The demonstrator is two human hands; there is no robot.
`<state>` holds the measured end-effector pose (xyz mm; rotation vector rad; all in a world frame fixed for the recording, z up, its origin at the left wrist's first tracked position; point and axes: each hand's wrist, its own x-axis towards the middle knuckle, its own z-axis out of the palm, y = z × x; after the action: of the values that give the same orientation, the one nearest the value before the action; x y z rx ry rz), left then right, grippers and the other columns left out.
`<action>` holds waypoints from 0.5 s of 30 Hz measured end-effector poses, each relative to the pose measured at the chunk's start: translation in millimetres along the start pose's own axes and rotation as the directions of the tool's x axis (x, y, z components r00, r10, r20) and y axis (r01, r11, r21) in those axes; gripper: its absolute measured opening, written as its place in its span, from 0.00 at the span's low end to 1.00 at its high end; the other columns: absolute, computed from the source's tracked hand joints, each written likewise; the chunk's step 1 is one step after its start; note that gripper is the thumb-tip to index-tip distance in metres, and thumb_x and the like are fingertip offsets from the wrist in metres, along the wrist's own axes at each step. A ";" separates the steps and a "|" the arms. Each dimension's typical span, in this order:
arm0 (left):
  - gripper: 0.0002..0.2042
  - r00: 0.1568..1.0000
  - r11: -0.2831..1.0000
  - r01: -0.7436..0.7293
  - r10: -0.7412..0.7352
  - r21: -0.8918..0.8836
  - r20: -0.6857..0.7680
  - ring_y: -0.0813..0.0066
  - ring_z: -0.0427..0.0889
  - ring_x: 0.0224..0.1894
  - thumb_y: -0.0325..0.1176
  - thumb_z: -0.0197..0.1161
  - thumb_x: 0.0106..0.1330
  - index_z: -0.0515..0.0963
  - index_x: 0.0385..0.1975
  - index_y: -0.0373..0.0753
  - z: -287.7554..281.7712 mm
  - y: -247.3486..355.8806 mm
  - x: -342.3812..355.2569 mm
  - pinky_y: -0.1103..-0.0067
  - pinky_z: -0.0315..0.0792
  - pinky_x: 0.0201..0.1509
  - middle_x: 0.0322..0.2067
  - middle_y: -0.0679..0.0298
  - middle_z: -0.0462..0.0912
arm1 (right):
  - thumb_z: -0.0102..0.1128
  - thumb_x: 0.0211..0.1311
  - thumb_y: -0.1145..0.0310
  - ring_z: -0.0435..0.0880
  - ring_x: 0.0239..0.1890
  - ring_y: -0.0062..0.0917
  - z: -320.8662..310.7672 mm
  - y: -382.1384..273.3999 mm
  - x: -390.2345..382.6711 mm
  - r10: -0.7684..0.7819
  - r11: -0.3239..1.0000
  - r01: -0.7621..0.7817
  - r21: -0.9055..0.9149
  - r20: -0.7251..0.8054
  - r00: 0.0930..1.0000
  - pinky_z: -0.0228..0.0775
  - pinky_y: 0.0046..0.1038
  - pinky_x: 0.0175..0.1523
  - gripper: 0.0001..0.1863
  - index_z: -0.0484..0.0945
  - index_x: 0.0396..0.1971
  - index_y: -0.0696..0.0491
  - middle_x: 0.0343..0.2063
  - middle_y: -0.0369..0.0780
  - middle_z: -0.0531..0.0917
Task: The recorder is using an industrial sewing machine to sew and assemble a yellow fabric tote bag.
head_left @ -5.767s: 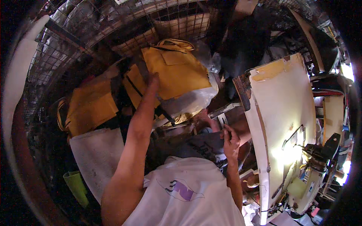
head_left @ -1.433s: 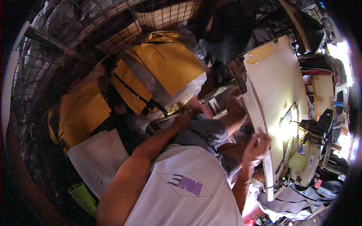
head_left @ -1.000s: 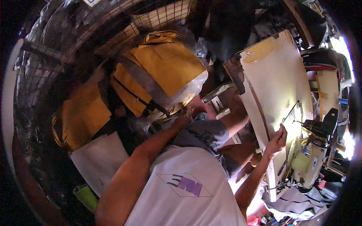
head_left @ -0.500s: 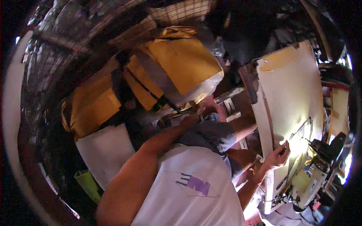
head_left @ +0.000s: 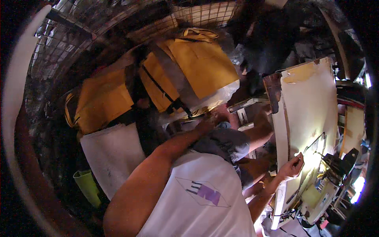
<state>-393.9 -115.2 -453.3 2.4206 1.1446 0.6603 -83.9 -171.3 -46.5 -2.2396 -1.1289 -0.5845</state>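
My right hand (head_left: 290,167) is raised over the pale tabletop (head_left: 302,102), beside the bright lamp glow. Its fingers are pinched together at the tips; what they hold, if anything, is too small to make out. Just right of it stands a machine that looks like a sewing machine (head_left: 321,193), with a dark upper part and a pale body. A thin dark bent rod or wire (head_left: 316,143) lies on the lit tabletop beyond my fingertips. My left arm reaches forward across my lap, and my left hand (head_left: 207,123) rests in shadow near my knee, its fingers not distinguishable.
Large yellow bags with grey straps (head_left: 205,67) are piled ahead. To the left are a whitish panel or sack (head_left: 112,156) and a green container (head_left: 87,189). Wire mesh (head_left: 205,14) runs along the back. The tabletop's near corner (head_left: 273,91) is dark and worn.
The whole view has tilted slightly, moving the bags and tabletop a little right and down. My right hand keeps its pinch near the lamp; my left hand stays by my knee.
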 end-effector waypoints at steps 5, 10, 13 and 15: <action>0.16 0.790 0.926 0.337 -0.179 -0.171 0.586 0.52 0.80 0.48 0.40 0.55 0.60 0.79 0.39 0.35 -23.6 4.8 10.5 0.58 0.72 0.53 0.42 0.46 0.80 | 0.58 0.66 0.69 0.84 0.31 0.35 -1.9 1.4 -1.3 -0.004 0.999 0.003 -0.051 -0.028 1.000 0.75 0.31 0.34 0.08 0.83 0.38 0.56 0.33 0.43 0.85; 0.16 0.748 0.830 0.496 -0.260 -0.254 0.610 0.51 0.79 0.47 0.38 0.54 0.61 0.77 0.42 0.33 -46.3 -10.9 20.4 0.60 0.72 0.55 0.46 0.46 0.78 | 0.57 0.67 0.69 0.82 0.30 0.37 -3.9 -8.0 0.1 0.030 0.999 -0.030 -0.015 0.021 0.999 0.75 0.33 0.35 0.09 0.83 0.38 0.57 0.31 0.45 0.82; 0.14 0.932 0.934 0.357 -0.356 0.008 0.063 0.49 0.78 0.44 0.36 0.56 0.61 0.75 0.42 0.34 -70.9 -70.4 26.4 0.60 0.71 0.52 0.46 0.49 0.77 | 0.58 0.66 0.69 0.80 0.28 0.38 -8.5 -14.9 -1.0 0.000 1.000 0.000 -0.007 0.015 1.000 0.73 0.35 0.33 0.09 0.82 0.39 0.58 0.29 0.46 0.81; 0.13 0.915 0.915 0.389 -0.371 0.105 -0.158 0.48 0.78 0.44 0.36 0.55 0.62 0.74 0.41 0.34 -95.4 -164.4 38.7 0.59 0.70 0.50 0.46 0.47 0.77 | 0.58 0.65 0.71 0.81 0.31 0.39 -3.6 -18.3 0.6 0.052 0.995 -0.054 0.078 0.038 0.998 0.74 0.38 0.35 0.07 0.82 0.37 0.56 0.29 0.44 0.81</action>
<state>-526.5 26.4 -451.2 2.1846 1.7100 0.6428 -99.1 -164.3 -38.3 -2.2133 -1.0880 -0.4711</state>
